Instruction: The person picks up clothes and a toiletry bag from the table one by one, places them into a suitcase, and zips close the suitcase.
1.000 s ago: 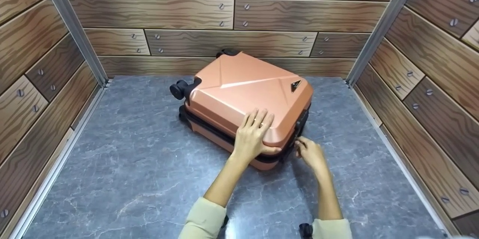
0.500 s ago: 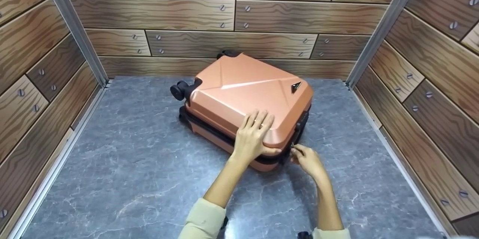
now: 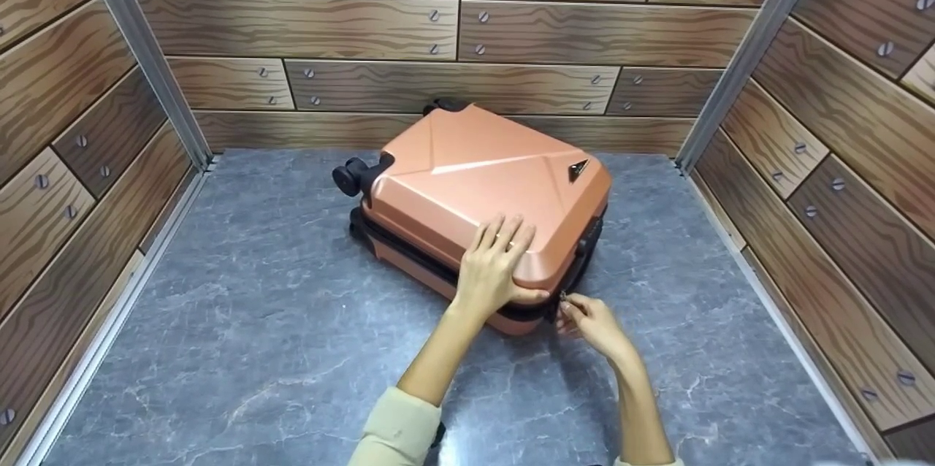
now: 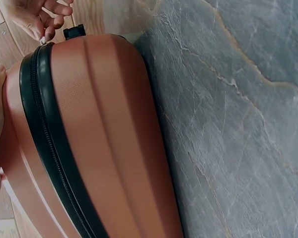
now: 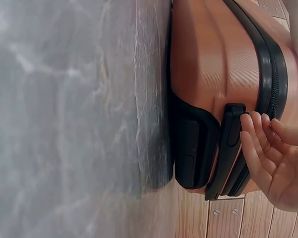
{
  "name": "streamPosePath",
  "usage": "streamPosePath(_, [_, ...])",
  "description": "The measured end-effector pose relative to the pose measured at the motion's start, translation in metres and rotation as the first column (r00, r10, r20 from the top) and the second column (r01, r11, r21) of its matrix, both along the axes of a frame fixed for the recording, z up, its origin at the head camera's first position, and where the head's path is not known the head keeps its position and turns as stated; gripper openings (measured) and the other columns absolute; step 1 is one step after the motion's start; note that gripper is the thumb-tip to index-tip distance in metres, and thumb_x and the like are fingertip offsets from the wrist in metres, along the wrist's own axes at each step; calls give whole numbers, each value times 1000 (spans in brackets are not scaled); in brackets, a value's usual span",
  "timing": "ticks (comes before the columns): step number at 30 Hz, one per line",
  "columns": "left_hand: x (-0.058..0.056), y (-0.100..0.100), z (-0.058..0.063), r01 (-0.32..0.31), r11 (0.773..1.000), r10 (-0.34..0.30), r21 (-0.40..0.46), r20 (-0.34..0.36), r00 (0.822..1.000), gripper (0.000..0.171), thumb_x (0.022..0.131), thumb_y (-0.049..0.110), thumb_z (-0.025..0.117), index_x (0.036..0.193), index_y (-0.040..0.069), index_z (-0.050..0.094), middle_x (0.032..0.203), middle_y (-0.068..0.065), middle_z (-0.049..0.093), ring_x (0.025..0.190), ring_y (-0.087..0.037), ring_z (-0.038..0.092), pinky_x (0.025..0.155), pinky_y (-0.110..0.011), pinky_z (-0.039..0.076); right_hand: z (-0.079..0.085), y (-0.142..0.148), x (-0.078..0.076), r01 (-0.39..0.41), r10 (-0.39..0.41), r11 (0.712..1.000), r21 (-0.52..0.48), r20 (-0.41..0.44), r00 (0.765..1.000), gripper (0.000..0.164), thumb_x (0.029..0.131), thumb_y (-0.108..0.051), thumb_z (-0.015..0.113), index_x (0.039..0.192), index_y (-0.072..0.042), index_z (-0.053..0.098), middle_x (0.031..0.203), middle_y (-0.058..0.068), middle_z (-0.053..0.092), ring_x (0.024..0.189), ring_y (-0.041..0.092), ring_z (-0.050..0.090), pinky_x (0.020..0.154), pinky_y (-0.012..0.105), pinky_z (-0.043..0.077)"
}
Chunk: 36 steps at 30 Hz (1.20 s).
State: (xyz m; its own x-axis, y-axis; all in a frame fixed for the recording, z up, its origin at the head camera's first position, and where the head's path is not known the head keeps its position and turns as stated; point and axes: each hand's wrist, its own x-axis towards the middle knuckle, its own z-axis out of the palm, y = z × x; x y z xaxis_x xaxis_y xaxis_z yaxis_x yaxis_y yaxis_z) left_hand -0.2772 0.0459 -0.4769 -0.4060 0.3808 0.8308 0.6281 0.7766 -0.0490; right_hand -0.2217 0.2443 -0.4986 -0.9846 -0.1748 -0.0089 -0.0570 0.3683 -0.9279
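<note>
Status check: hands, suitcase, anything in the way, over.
Left hand resting on orange suitcase. Right hand pinching zipper pull at near corner. Suitcase lying flat on floor. Nothing seen blocking zipper; left thumb close by.

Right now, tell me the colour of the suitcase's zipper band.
The zipper band is black; the left wrist view shows it best.
</note>
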Motion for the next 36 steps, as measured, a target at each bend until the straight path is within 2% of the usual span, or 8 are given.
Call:
streamPosePath(4, [1, -2, 1, 26, 1000, -26, -14, 38, 999, 100, 48, 73, 69, 124, 9, 57, 128, -11, 51, 122, -32, 41, 104, -40, 25, -4, 3, -3, -34, 34, 999, 16, -20, 999, 18, 94, 0, 44, 88, 14, 55, 74, 18, 60, 70, 39, 61, 62, 45, 52])
streamPosePath(8, [-3, -20, 9, 98, 985, -73, -144, 170, 983, 98, 59, 73, 63, 134, 12, 47, 137, -9, 42, 129, -30, 32, 107, -41, 17, -7, 6, -6, -63, 63, 998, 3, -18, 998, 19, 94, 0, 45, 88, 15, 55, 75, 20, 60, 71, 42, 60, 63, 45, 52])
streamPosePath(11, [-14, -46, 20, 161, 949, -79, -272, 289, 954, 96, 67, 75, 55, 142, 17, 36, 145, -4, 32, 134, -29, 21, 108, -44, 10, -7, 8, -8, -86, 87, 995, -43, 14, 996, 23, 95, -4, 46, 92, 17, 54, 77, 18, 61, 72, 40, 61, 66, 47, 51])
streamPosePath(14, [-31, -77, 25, 149, 940, -39, -307, 336, 941, 99, 65, 75, 56, 144, 21, 32, 147, 0, 28, 135, -29, 16, 108, -46, 6, -6, 12, -9, -115, 119, 990, -84, 44, 992, 27, 96, -8, 46, 95, 18, 53, 80, 15, 62, 74, 37, 62, 68, 45, 51])
streamPosePath(17, [-45, -98, 22, 106, 956, -21, -272, 298, 954, 102, 59, 76, 60, 142, 20, 37, 145, 0, 34, 134, -27, 21, 108, -44, 11, -7, 16, -10, -136, 144, 985, -107, 63, 988, 28, 96, -10, 45, 97, 17, 52, 82, 14, 62, 75, 33, 63, 70, 44, 51])
streamPosePath(21, [-51, -102, 15, 105, 970, -59, -220, 204, 977, 103, 56, 76, 61, 138, 16, 43, 140, -4, 41, 130, -26, 30, 106, -44, 19, -7, 18, -12, -142, 151, 982, -124, 66, 986, 27, 96, -9, 45, 97, 18, 51, 83, 14, 62, 76, 30, 63, 72, 46, 51])
streamPosePath(30, [-34, -79, 10, -14, 991, 28, -132, 109, 994, 102, 50, 71, 67, 132, 14, 51, 134, -5, 47, 125, -30, 38, 104, -47, 22, -1, 25, -20, -41, 49, 993, -112, 65, 997, 25, 96, -4, 42, 100, 21, 48, 79, 13, 62, 67, 22, 62, 63, 32, 52])
streamPosePath(36, [-18, -54, 3, -174, 982, 178, -79, 44, 983, 102, 47, 73, 66, 129, 13, 55, 131, -6, 51, 121, -31, 42, 103, -48, 25, -5, 29, -33, 141, -135, 986, -92, 63, 989, 22, 96, 0, 41, 99, 18, 52, 69, 11, 61, 59, 17, 60, 56, 28, 51])
